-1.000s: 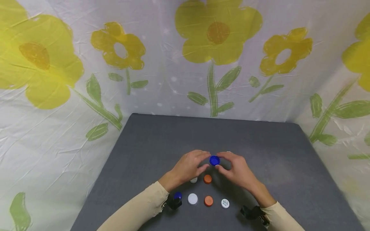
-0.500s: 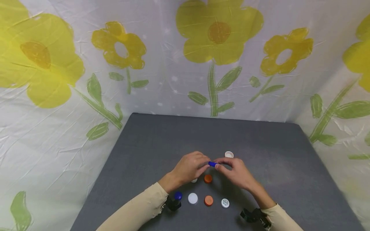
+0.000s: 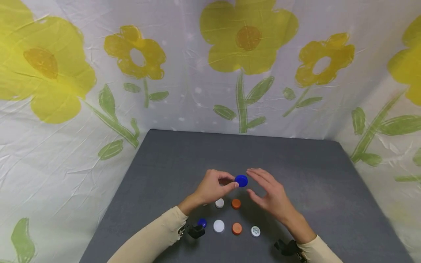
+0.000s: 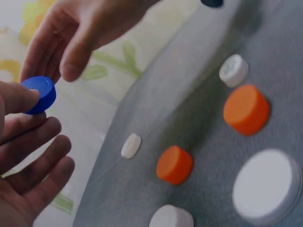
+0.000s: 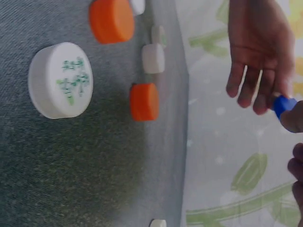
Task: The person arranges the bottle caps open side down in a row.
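Note:
A blue bottle cap (image 3: 241, 180) is held up above the table, its smooth closed top facing the head camera. My left hand (image 3: 210, 188) pinches the cap's left edge between thumb and finger; in the left wrist view the thumb (image 4: 21, 97) lies across the blue cap (image 4: 42, 94), and the other fingers spread below it. To the right, my right hand (image 3: 271, 193) has its fingers and thumb spread apart, with a small gap to the cap in the head view. In the right wrist view the blue cap (image 5: 283, 106) is partly hidden by a right-hand finger.
Beneath the hands lie orange caps (image 3: 236, 228), white caps (image 3: 218, 226), a white cap with green print (image 3: 255, 231) and another blue cap (image 3: 202, 223). A small white cap (image 4: 131, 145) lies farther off. A flowered curtain (image 3: 194, 91) surrounds the grey table (image 3: 184, 146).
The blue cap has been turned over from its hollow side to its closed top. The left hand now pinches it; the right hand has let go and spread its fingers.

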Tool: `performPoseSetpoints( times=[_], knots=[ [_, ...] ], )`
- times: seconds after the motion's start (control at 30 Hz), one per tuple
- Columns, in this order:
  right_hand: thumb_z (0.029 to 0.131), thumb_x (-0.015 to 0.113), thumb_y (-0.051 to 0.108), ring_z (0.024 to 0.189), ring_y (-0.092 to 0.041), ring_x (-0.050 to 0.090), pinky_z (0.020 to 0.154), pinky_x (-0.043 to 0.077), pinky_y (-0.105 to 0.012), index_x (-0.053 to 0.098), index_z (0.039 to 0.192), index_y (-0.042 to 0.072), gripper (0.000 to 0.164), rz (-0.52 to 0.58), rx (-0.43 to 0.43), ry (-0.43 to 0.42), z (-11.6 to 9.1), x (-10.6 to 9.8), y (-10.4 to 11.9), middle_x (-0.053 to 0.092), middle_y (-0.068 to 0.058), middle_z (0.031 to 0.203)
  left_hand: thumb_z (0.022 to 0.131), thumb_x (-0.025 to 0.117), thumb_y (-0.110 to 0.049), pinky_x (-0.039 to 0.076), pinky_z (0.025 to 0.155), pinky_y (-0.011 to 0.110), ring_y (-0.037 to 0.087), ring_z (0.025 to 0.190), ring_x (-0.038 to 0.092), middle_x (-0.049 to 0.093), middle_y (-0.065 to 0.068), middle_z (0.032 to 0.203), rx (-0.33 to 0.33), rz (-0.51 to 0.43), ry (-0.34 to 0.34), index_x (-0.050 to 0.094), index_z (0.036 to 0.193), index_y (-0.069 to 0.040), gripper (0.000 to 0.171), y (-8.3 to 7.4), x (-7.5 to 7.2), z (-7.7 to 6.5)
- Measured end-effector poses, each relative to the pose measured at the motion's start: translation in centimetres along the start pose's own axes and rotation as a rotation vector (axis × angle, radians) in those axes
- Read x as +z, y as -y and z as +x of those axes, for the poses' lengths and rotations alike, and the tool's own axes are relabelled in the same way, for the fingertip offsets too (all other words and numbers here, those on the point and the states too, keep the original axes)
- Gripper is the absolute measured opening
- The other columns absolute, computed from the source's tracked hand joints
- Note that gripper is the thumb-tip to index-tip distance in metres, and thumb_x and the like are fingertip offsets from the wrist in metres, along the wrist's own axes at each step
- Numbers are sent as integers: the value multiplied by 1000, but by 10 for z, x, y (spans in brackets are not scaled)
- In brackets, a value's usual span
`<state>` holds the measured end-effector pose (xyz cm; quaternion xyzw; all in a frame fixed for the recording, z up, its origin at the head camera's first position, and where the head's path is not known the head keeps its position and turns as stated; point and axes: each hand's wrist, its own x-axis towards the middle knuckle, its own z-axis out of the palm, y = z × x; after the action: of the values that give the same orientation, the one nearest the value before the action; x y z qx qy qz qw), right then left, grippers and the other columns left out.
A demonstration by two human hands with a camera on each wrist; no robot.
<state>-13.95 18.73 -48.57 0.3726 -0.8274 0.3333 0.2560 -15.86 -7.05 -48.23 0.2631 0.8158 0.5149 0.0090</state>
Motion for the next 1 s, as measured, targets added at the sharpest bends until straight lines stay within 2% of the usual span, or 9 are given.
performPoseSetpoints(
  times=[0.07, 0.17, 0.23, 0.37, 0.47, 0.6, 0.7, 0.83, 1.0],
  knots=[
    [87, 92, 10, 130, -39, 66, 129, 30, -20, 68, 143, 0, 61, 2, -52, -5, 0, 1, 0, 71, -16, 142, 98, 83, -21, 64, 83, 26, 5, 85, 77, 84, 5, 96, -52, -48, 8, 85, 104, -6, 16, -1, -1, 0],
    [104, 76, 28, 130, -39, 67, 131, 29, -25, 69, 143, 2, 47, -7, -97, 0, 0, 4, -1, 72, -16, 141, 98, 83, -22, 62, 82, 24, 5, 85, 76, 84, 4, 97, -97, -71, 41, 86, 105, -7, 17, 0, -1, 0],
    [107, 71, 31, 131, -38, 67, 132, 29, -28, 70, 142, 3, 45, -18, -109, 11, 0, 4, -1, 72, -17, 140, 99, 82, -24, 62, 82, 24, 4, 85, 74, 84, 3, 97, -108, -65, 66, 86, 105, -7, 18, 0, 0, 0],
    [92, 89, 13, 131, -38, 68, 132, 31, -31, 71, 141, 4, 53, -40, -103, 33, -3, 4, -2, 73, -16, 139, 100, 81, -25, 61, 81, 23, 3, 84, 72, 84, 3, 98, -107, -55, 98, 85, 106, -7, 19, -1, 1, 0],
    [81, 94, 7, 130, -38, 68, 132, 30, -30, 72, 138, 3, 61, -50, -78, 40, -5, 3, -4, 74, -15, 138, 101, 79, -25, 62, 82, 24, 5, 85, 74, 84, 4, 100, -82, -39, 94, 84, 110, -7, 21, -3, 1, 0],
    [99, 83, 28, 129, -41, 68, 132, 27, -24, 74, 132, 0, 45, -38, -40, 30, -5, -1, -5, 75, -16, 135, 100, 80, -18, 66, 85, 35, 14, 90, 79, 84, 10, 109, 9, 47, 67, 82, 121, -5, 25, -5, 3, 2],
    [109, 65, 47, 125, -43, 70, 130, 28, -22, 74, 129, -1, 54, -31, -33, 5, -5, -4, -6, 76, -16, 131, 98, 82, -14, 66, 87, 40, 21, 94, 80, 83, 13, 118, 132, 168, 54, 79, 127, -5, 31, -7, 6, 5],
    [109, 60, 52, 120, -42, 72, 128, 28, -17, 75, 128, 0, 58, -31, -30, -6, -5, -9, -5, 78, -14, 127, 96, 86, -17, 65, 92, 38, 22, 104, 80, 82, 10, 124, 284, 356, 25, 79, 129, -5, 36, -9, 9, 8],
    [109, 57, 55, 120, -37, 73, 126, 29, -14, 75, 128, 2, 60, -59, -12, 14, -8, -15, -4, 78, -11, 126, 96, 87, -22, 63, 100, 40, 22, 115, 78, 81, 6, 127, 350, 488, 12, 79, 130, -7, 38, -10, 14, 10]
  ],
)
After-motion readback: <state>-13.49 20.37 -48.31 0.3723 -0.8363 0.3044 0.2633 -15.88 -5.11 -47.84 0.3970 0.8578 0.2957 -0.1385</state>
